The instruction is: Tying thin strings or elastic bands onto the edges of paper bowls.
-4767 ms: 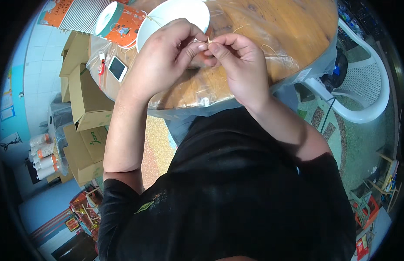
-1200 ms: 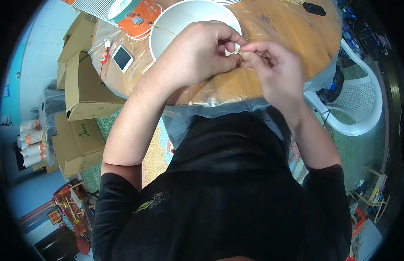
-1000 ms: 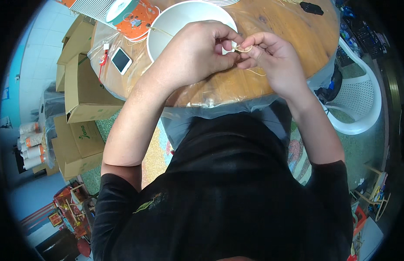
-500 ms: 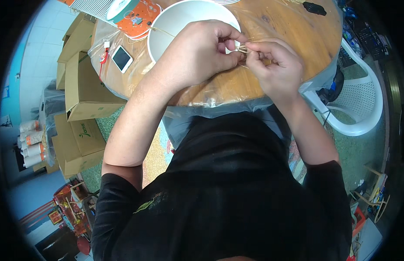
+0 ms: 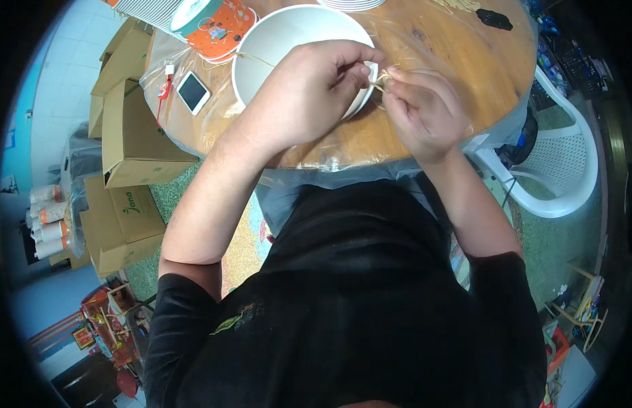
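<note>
A thin tan cord (image 5: pixel 378 83) with a small loop is pinched between my two hands, above the right rim of a large white bowl (image 5: pixel 258 41). My left hand (image 5: pixel 323 88) is closed on the cord's left part, its back hiding some of the bowl. On the right, the thumb and fingertips of my right hand (image 5: pixel 428 109) hold the looped part. Another length of tan cord (image 5: pixel 255 58) runs over the bowl's left rim and passes behind my left hand. How the cord is knotted is too small to tell.
Left of the bowl stand orange patterned paper tubs (image 5: pixel 224 30) and a white phone (image 5: pixel 193 92) beside a red cable (image 5: pixel 165 88). A black object (image 5: pixel 494 19) lies at the back right of the wooden table (image 5: pixel 466 54). Cardboard boxes (image 5: pixel 132 129) stand left, a white plastic chair (image 5: pixel 557 149) right.
My right hand has tilted and shifted slightly left. My left fingers have drawn up closer together, and the several strands between the hands now look like one small loop.
</note>
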`<state>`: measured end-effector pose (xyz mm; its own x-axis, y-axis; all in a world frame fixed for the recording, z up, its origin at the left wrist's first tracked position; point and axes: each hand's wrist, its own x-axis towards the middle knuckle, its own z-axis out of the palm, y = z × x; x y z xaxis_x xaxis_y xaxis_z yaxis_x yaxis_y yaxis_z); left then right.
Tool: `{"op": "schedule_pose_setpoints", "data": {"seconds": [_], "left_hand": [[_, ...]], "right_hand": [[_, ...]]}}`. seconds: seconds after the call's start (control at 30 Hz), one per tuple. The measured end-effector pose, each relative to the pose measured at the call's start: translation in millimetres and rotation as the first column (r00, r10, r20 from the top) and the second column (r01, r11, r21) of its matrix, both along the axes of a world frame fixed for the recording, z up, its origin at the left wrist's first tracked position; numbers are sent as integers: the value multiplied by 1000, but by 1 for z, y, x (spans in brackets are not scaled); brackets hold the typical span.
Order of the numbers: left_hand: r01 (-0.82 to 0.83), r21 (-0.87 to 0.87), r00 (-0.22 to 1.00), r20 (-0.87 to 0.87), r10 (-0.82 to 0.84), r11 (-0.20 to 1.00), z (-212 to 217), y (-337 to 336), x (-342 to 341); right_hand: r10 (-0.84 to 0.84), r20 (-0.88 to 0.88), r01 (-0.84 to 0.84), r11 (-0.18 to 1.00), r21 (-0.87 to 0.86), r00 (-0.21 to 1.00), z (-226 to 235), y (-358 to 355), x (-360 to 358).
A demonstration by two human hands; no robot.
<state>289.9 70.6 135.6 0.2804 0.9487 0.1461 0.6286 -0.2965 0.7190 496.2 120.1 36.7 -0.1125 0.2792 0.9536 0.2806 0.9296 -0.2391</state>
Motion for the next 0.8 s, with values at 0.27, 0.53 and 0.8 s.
{"op": "schedule_pose_setpoints", "data": {"seconds": [0.27,0.53,0.8], "left_hand": [[70,7,998,0,-70,998,6,5,-7],[98,21,989,108,-100,995,0,5,-17],[64,316,986,-163,-12,947,0,4,-23]], "right_hand": [[38,4,-39,996,79,999,6,1,-8],[172,-41,-175,980,-99,984,20,-11,-10],[239,-29,-239,939,-247,970,36,-45,-13]]}}
